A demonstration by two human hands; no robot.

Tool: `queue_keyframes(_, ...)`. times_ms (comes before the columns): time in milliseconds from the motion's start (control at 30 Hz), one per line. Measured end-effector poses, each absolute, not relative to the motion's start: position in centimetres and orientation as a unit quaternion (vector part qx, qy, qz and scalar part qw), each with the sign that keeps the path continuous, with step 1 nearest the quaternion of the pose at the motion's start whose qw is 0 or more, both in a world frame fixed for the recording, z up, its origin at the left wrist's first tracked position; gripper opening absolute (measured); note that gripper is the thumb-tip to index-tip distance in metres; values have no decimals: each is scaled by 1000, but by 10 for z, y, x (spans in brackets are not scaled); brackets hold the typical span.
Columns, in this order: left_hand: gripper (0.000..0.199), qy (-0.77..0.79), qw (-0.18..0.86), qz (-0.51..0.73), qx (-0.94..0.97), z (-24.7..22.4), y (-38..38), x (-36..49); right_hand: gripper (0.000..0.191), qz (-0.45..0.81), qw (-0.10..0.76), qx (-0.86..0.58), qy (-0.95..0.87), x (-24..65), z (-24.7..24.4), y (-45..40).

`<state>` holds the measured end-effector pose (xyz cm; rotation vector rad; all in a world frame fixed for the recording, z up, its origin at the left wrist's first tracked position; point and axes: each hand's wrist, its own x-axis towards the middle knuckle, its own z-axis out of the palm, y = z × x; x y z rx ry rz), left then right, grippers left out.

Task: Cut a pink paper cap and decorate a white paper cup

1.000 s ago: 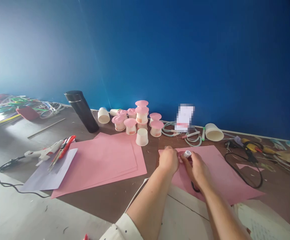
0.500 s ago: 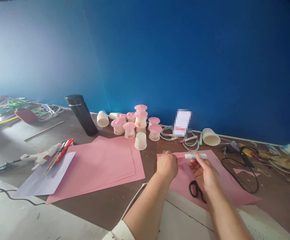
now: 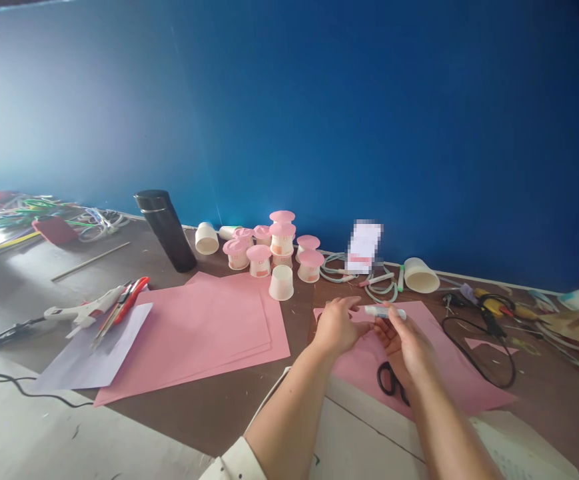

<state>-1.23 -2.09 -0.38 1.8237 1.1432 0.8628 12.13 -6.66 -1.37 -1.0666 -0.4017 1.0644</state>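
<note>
My right hand [image 3: 403, 340] grips a white tube that looks like a glue stick [image 3: 385, 312], held level between thumb and fingers above a pink paper sheet [image 3: 449, 363]. Close to the tube's left end is my left hand [image 3: 339, 325], with its fingers apart and nothing visible in them. Whether the left fingertips touch the tube, I cannot tell. Black-handled scissors [image 3: 386, 379] lie on the sheet under my right hand, partly hidden by it. A plain white paper cup [image 3: 282, 283] stands upside down beyond my left hand.
Several cups with pink paper discs [image 3: 259, 260] cluster near the blue wall. Left are pink sheets [image 3: 209, 320], a red utility knife [image 3: 124, 307], a white glue gun [image 3: 86, 310] and a black flask [image 3: 166, 230]. Right are a tipped cup [image 3: 420, 275] and cables [image 3: 499, 320].
My left hand has opened from a closed shape, its fingers now reaching right toward the glue stick. My right hand has shifted slightly left with the stick.
</note>
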Motion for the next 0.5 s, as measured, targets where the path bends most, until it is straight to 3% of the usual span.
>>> queue_keyframes(233, 49, 409, 551, 351, 638, 5, -22, -16, 48, 491, 690, -490, -205, 118, -11, -71)
queue_keyframes(500, 31, 434, 567, 359, 601, 10, -23, -16, 44, 501, 691, -479, -206, 123, -13, -71)
